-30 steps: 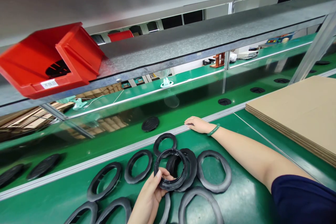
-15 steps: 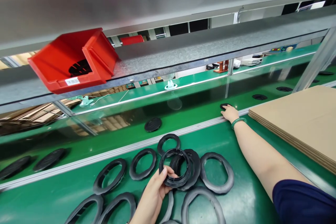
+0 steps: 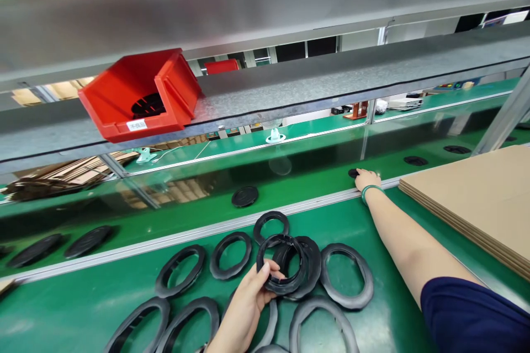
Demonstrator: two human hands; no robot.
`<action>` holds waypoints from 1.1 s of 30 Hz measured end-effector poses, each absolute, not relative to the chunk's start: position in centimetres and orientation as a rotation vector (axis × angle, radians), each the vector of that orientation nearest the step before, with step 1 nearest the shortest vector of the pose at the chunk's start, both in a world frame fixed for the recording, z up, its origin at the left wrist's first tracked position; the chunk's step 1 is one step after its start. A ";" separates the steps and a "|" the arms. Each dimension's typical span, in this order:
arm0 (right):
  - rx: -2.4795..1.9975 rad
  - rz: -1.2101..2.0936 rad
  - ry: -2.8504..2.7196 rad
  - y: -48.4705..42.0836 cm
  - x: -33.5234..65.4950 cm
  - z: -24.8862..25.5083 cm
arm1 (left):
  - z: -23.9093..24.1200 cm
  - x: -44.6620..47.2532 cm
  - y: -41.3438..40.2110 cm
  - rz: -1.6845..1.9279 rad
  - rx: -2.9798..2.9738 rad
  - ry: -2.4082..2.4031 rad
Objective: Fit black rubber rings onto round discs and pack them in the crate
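Observation:
My left hand [image 3: 250, 298] pinches a black ring [image 3: 261, 265] between thumb and fingers, held above the green worktop [image 3: 78, 309]. Behind it other dark rings overlap, partly hidden by the held one. My right hand [image 3: 367, 179], with a green bangle at the wrist, reaches to the conveyor belt [image 3: 306, 182]. Its fingers close on the edge of a small black disc [image 3: 353, 173], most of which the hand covers. Around my left hand lie several more rings, among them a grey-black ring [image 3: 367, 287] to the right and a thinner ring [image 3: 218, 274] to the left.
More black discs lie on the belt, including a disc [image 3: 244, 196] in the middle. A metal rail [image 3: 199, 230] separates belt and worktop. Overhead, a shelf [image 3: 281, 85] carries a red bin [image 3: 182, 88] with black parts inside. Stacked cardboard [image 3: 467, 182] sits at right.
The view has shifted, so most things appear slightly right and lower. My right hand and its disc have moved a little left along the belt. My left hand still holds the ring.

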State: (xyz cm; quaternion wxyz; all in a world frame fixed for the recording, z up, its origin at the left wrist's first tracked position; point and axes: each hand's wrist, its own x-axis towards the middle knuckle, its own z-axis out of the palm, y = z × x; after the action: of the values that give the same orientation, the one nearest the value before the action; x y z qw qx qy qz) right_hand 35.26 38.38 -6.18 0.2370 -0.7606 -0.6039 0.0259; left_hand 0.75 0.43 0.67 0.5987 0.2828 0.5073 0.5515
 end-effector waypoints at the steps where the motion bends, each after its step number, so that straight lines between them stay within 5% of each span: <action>1: -2.075 0.082 -1.683 38.5 35.2 -6.1 | 0.7 0.8 0.4 1.286 0.661 1.178; 23: -1.928 0.134 -1.691 37.2 33.1 -4.5 | -1.3 -0.5 1.0 1.312 1.013 1.439; 33: -0.869 0.434 -1.729 26.7 20.8 2.1 | -2.2 -0.7 1.4 1.447 0.869 1.382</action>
State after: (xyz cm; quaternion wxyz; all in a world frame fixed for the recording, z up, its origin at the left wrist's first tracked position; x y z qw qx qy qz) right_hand 20.80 26.65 2.06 0.5476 -0.3665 -0.7296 0.1832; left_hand -0.74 1.43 -2.16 0.4618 0.3534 0.5619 0.5884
